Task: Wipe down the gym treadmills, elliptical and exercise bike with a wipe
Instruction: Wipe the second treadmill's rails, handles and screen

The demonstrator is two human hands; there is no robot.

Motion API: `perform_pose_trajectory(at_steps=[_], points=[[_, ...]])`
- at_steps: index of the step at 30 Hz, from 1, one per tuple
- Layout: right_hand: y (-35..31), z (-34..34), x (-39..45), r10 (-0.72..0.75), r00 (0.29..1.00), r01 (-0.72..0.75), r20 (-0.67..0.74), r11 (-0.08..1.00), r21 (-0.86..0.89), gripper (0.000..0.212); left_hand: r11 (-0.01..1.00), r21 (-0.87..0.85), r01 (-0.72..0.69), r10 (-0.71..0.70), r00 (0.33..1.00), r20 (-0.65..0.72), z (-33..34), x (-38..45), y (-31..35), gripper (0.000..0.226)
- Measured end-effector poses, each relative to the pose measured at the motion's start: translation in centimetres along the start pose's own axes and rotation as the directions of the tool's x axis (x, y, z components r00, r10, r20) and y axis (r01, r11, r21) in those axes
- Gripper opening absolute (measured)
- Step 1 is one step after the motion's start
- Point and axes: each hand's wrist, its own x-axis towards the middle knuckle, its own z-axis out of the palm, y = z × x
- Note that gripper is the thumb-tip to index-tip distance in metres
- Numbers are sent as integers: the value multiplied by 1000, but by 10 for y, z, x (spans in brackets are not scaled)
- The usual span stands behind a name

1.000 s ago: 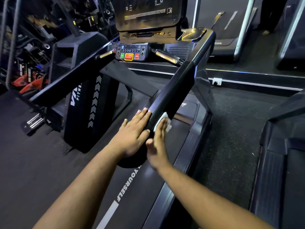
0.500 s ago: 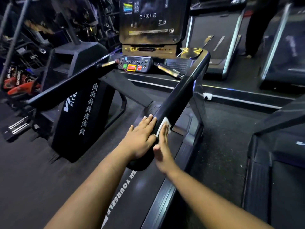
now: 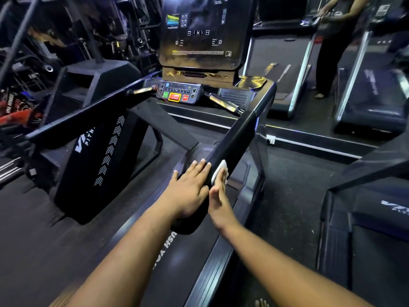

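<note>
- Left hand (image 3: 192, 189): flat, fingers straight, resting on top of the treadmill's right handrail (image 3: 234, 140).
- Right hand (image 3: 219, 196): fingers straight, pressing the white wipe (image 3: 219, 171) against the handrail's outer side.

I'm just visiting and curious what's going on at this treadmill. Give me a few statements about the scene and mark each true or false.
1. The right hand presses a white wipe against the treadmill's right handrail. True.
2. The left hand holds a spray bottle. False: it lies flat on the handrail, holding nothing.
3. The control panel has a green button and red buttons. True.
4. The wipe is on the console screen. False: it is low on the handrail, near the hands.
5. Another person stands at a treadmill in the background. True.
</note>
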Motion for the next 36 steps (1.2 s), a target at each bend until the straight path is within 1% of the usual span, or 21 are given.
perform_pose_trajectory(at_steps=[3,6,9,11,14,16,18,20,22,24,25,28,29,31,33,35,36], points=[[11,-7,12,-16,1000,16,-12,1000,-7,122,1000,19,7,-7,1000,8,1,7,0,67],[14,-27,53,46,995,-49,-91,998,-27,122,999,28,15,-15,1000,6,1,20,5,71],[20,-44,79,58,992,-66,-113,996,-64,115,998,46,33,-33,999,10,-2,39,13,71],[23,-41,73,12,997,-15,-79,999,-42,115,998,54,41,-41,999,9,-3,47,15,69],[28,-36,45,-87,995,87,58,996,-5,123,998,51,35,-37,999,39,-6,59,21,69],[30,-38,50,-91,993,90,72,996,14,126,998,62,25,-28,999,40,-7,65,22,70],[33,-50,77,-42,999,42,2,999,35,123,997,71,24,-26,999,32,-7,75,24,72],[34,-65,111,4,996,-4,-87,1000,10,118,997,78,26,-28,999,26,-6,84,25,71],[37,-77,137,35,988,-39,-150,999,-22,121,996,89,24,-26,999,24,-7,91,28,75],[39,-77,139,35,987,-41,-160,999,-35,121,996,84,20,-22,999,23,-7,94,29,75],[38,-72,130,32,990,-34,-140,999,-14,120,997,78,18,-20,1000,22,-8,96,30,72],[37,-55,90,7,1000,-6,-13,998,68,122,998,56,17,-18,1000,18,-8,98,31,72],[39,-53,85,-2,1000,2,-1,997,71,121,999,52,15,-16,1000,15,-8,98,31,74],[40,-58,99,10,999,-7,-41,997,78,120,998,60,22,-24,1000,18,-8,98,31,71],[39,-72,129,66,988,-56,-141,996,69,127,996,80,34,-36,999,21,-7,99,30,70],[39,-91,157,160,967,-147,-198,986,77,139,996,78,36,-37,999,14,-7,98,32,72],[40,-99,166,218,954,-203,-207,975,87,142,997,70,34,-35,999,13,-8,98,33,72]])
